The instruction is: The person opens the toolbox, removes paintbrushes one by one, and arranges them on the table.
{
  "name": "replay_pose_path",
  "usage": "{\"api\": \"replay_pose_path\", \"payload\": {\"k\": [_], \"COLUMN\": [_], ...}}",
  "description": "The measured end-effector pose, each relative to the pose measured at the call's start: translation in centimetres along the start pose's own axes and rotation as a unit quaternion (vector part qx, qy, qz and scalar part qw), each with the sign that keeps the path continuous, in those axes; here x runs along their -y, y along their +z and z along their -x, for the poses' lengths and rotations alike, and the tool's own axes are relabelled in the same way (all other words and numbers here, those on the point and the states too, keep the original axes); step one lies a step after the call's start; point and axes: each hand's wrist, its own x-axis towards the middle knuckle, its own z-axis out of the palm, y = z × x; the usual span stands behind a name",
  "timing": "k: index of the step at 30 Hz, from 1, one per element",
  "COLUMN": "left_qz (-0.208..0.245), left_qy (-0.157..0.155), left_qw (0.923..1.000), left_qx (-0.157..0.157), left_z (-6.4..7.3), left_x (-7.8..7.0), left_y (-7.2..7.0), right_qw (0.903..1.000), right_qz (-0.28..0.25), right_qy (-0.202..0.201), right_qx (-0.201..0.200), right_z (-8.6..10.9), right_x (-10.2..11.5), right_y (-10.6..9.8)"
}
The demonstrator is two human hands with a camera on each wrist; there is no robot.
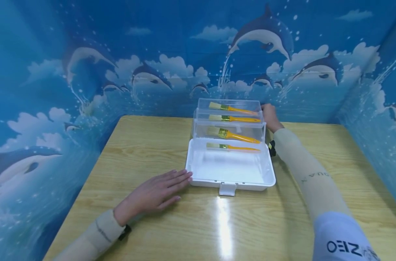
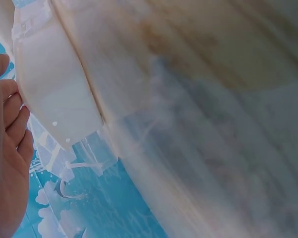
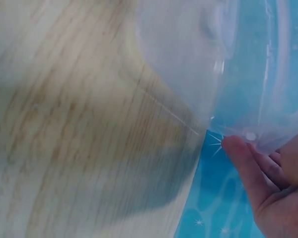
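Observation:
A white plastic box [image 1: 204, 181] stands opened on the table, its clear lid [image 1: 202, 104] raised at the back above stepped clear trays [image 1: 201, 129]. Several paintbrushes with orange handles lie across it: one at the top [image 1: 242, 110], one below [image 1: 245, 119], a wider one [image 1: 242, 137], and the lowest [image 1: 240, 148] at the rear of the white base. Straight fingers of my left hand [image 1: 157, 190] touch the box's front left corner. At the back right, my right hand [image 1: 271, 116] grips the clear lid's edge; the right wrist view shows its fingers [image 3: 241, 158] at the plastic corner.
The wood-grain table [image 1: 142, 145] extends to both sides of the box. A blue dolphin-print sheet [image 1: 172, 43] hangs close behind the box and along the sides. The box's white latch [image 1: 227, 189] hangs down at its front.

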Motion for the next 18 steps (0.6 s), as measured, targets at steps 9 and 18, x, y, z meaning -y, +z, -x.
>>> {"api": "replay_pose_path", "payload": {"k": [9, 18], "left_qz": [0.003, -0.001], "left_qy": [0.0, -0.002], "left_qw": [1.0, 1.0], "left_qx": [-0.006, -0.008], "left_z": [-0.1, 0.2], "left_x": [0.0, 0.0], "left_y": [0.1, 0.3], "right_qw": [0.9962, 0.9903], "right_qz": [0.024, 0.066], "right_qy": [0.031, 0.039], "right_qx": [0.077, 0.116], "right_z": [0.9, 2.9], "right_x": [0.7, 2.6], "right_y": [-1.7, -3.3]}}
